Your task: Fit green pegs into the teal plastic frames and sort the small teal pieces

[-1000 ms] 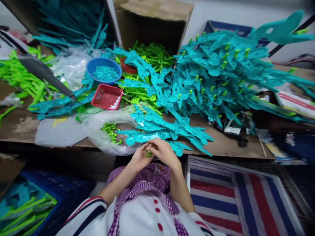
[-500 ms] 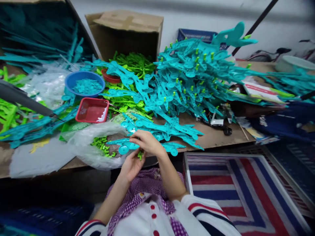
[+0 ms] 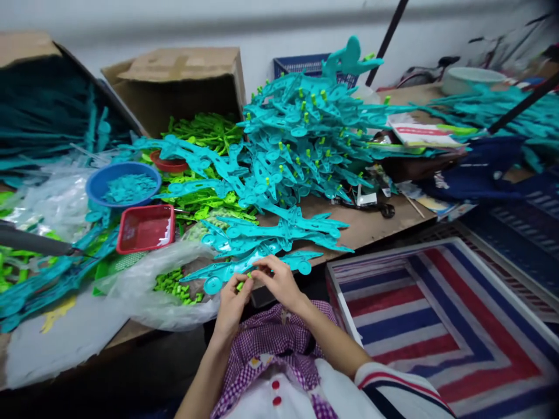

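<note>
My left hand is closed around small green plastic pieces that show between thumb and fingers. My right hand meets it from the right, thumb and forefinger pinched at another small green piece. Just beyond both hands, a turquoise plastic part with round discs lies flat at the table's front edge. To the left of my left hand, more small green pieces lie in an opened clear plastic bag. Further turquoise parts are layered behind.
A tall heap of turquoise parts with green pegs stands at the back. Left of it are a cardboard box, a blue bowl and a red tray. At right, a striped cloth lines a framed tray below table level.
The view has shifted, so the table contents appear further left. My right hand has drawn back from over my left, and the fingertips now meet at a green piece.
</note>
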Available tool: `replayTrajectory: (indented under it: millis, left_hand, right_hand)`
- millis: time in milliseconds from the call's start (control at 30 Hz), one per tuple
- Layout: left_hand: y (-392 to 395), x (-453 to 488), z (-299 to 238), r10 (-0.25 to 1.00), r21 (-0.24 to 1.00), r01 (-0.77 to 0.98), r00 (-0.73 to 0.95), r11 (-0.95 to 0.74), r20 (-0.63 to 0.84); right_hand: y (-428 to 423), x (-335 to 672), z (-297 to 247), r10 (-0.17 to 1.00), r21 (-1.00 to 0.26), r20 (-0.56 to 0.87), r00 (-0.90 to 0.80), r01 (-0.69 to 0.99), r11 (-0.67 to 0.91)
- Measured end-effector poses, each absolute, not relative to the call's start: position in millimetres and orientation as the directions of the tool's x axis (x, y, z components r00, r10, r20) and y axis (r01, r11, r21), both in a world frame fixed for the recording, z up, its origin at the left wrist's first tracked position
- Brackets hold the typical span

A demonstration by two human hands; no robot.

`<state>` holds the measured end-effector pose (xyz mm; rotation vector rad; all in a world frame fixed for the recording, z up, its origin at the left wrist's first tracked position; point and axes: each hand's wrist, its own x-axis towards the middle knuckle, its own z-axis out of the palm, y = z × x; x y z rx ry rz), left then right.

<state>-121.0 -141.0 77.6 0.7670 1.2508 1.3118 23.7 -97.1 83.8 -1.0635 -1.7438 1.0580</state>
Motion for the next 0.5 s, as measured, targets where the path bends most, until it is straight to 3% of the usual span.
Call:
replayTrajectory:
  millis: [100, 233, 367, 500]
  left_hand:
    - [-112.7, -115.7, 103.6, 0.995, 0.998, -0.067, -0.098, 0.002, -0.008]
    - [-76.9, -97.6, 123.1, 0.995, 0.993, 0.09, -0.065, -0.071, 0.077]
    - [-86.5, -122.6, 112.6, 0.939, 0.989, 0.121, -0.322, -0.088, 0.123]
    - [-131.8, -194.7, 87.6, 0.797, 0.945, 0.32, -0.586, 0.062, 0.146]
  right_hand:
    - [-89.9, 37.3, 98.8, 0.936, -0.94, 0.206, -0.287, 0.207, 0.271]
    - [-65.3, 53.6, 106.8, 0.96, -0.968, 0.231, -0.158, 0.061, 0.243]
    - [-43.1, 64.0, 94.1, 0.98, -0.983, 0.173, -0.097, 0.047, 0.179]
    - [-44.2, 54.4, 83.2, 0.952, -0.981, 0.138, -0.274, 0.092, 0.169]
